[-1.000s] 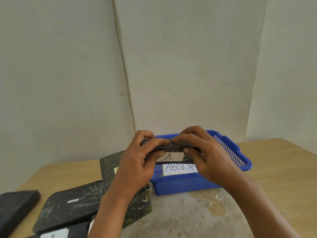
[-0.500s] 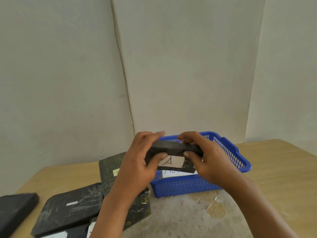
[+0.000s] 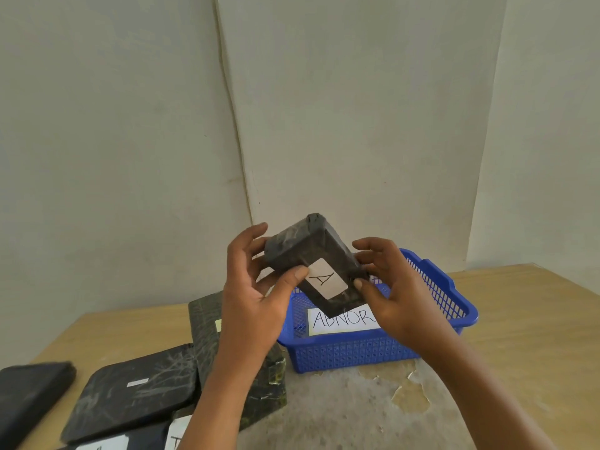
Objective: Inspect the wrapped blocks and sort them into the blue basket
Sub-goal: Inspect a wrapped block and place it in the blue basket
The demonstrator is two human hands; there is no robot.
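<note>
Two hands hold one wrapped block (image 3: 311,254) above the blue basket (image 3: 431,319), at 12 o'clock from the counter (image 3: 535,336) centre. Left hand (image 3: 253,300) pinches its left edge, thumb beside the "A" label (image 3: 326,279); right hand (image 3: 389,293) steadies the right edge, fingers (image 3: 363,243) loosely spread. Since a second ago the block was tipped from edge-on to face-up, so inspection appears under way. Remaining blocks (image 3: 136,391) lie at 8 o'clock

I see plain off-white walls (image 3: 130,157) ahead, with a thin crack (image 3: 232,108) running down to the light wooden surface (image 3: 535,319) (its laminate has peeled off near the front, leaving a grey patch (image 3: 341,414)). Soft, even light.
</note>
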